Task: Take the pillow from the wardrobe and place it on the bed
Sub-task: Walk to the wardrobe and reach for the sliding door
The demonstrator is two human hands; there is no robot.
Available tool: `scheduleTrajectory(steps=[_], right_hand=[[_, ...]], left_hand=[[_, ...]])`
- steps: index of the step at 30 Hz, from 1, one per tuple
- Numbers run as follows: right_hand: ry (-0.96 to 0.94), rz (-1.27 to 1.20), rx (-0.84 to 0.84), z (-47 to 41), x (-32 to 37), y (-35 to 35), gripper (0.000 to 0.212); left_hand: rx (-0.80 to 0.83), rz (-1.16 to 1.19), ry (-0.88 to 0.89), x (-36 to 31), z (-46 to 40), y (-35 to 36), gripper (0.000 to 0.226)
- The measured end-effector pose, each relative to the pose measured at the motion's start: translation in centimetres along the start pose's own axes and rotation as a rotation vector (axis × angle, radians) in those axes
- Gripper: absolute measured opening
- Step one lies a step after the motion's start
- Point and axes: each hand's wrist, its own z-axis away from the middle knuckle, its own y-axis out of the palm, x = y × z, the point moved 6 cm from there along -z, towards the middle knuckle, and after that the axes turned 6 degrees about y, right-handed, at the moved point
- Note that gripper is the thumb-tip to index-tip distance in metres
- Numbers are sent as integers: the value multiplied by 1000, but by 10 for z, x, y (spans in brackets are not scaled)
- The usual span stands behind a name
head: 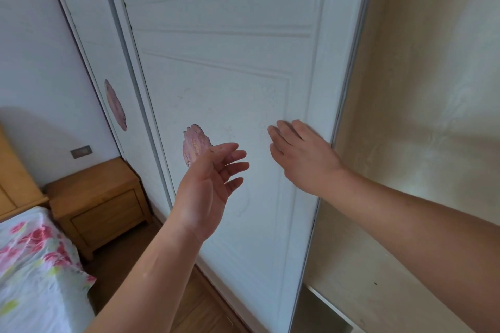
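White wardrobe door [230, 67]; right hand [303, 154] flat against it; left hand [208, 184] spread

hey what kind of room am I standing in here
Most likely a bedroom. A bed with a floral cover sits at lower left, a wooden nightstand stands beside it, and your right hand rests on a white sliding wardrobe door.

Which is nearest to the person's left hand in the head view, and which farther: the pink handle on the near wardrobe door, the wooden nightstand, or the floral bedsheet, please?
From the left hand:
1. Pink handle on the near wardrobe door, just behind the fingertips.
2. Wooden nightstand, lower left, against the wall.
3. Floral bedsheet, far lower left corner.
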Motion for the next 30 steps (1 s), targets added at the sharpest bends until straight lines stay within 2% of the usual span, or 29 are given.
scheduleTrajectory(steps=[30], right_hand=[[22,61,30,180,-68,-29,43]], left_hand=[[149,26,-104,51,92,129,22]])
